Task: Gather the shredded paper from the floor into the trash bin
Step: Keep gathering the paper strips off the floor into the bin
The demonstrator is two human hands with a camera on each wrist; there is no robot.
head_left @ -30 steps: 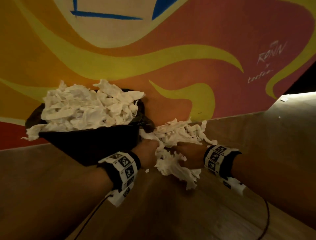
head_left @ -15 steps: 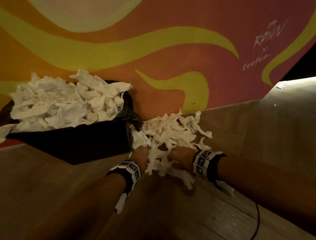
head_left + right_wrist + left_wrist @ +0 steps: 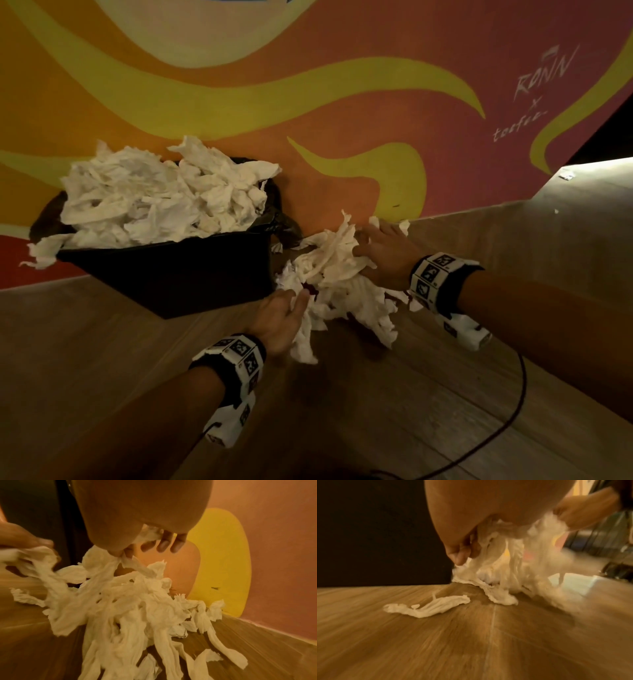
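Note:
A black trash bin (image 3: pixel 178 270) stands against the wall, heaped above its rim with shredded paper (image 3: pixel 161 198). Right of it a bundle of white shredded paper (image 3: pixel 335 274) lies on the floor between my hands. My left hand (image 3: pixel 284 317) grips its near side with curled fingers (image 3: pixel 462 550). My right hand (image 3: pixel 383 253) lies over the far side, close to the wall, its fingers (image 3: pixel 163 545) curled with strands caught in them. The strands (image 3: pixel 128 608) trail down to the floor. One loose strip (image 3: pixel 428 607) lies apart, in front of the bin's side (image 3: pixel 376 534).
The painted orange and yellow wall (image 3: pixel 342 85) rises right behind the bin and the bundle. Wooden floor (image 3: pixel 376 411) spreads toward me. A black cable (image 3: pixel 513 394) hangs from my right wrist. Small white scraps (image 3: pixel 567 175) lie far right by the wall.
The bundle has gone from held up beside the bin down to the floor. My right hand has reached forward over it toward the wall; my left hand stays on the near side.

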